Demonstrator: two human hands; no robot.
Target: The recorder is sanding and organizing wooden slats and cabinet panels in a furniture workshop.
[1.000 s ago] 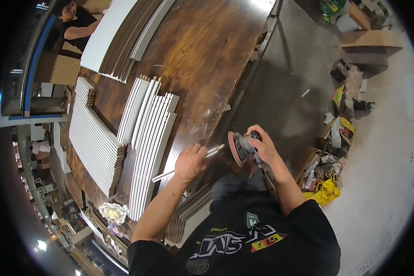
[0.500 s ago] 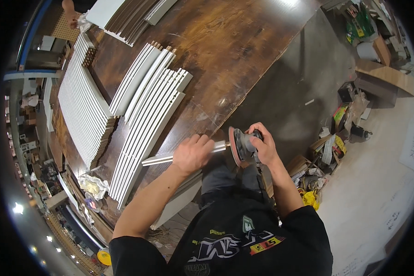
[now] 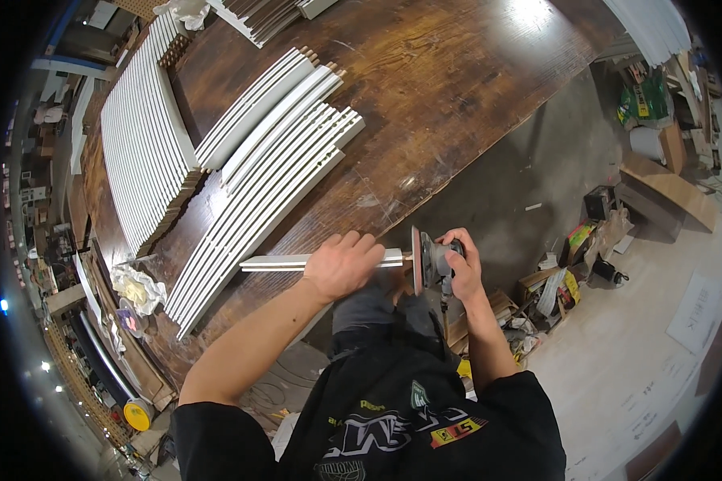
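My left hand is closed over a white wooden strip near the table's front edge. The strip's right end sticks out past my fingers. In my right hand is an orbital sander, held upright on edge with its round pad facing left. The pad is at the strip's right end, where a small brown tip shows; whether they touch I cannot tell. Beyond my left hand lies a row of white grooved strips side by side, with shorter strips behind them.
A large stack of white strips stands at the left of the brown wooden table. Crumpled paper lies at the table's left end. Boxes and scraps are heaped on the floor at the right. A hose hangs below the sander.
The view has shifted, so the table and stacks appear farther right and higher. The strip in my left hand is now more nearly level, and the sander's pad stands more upright.
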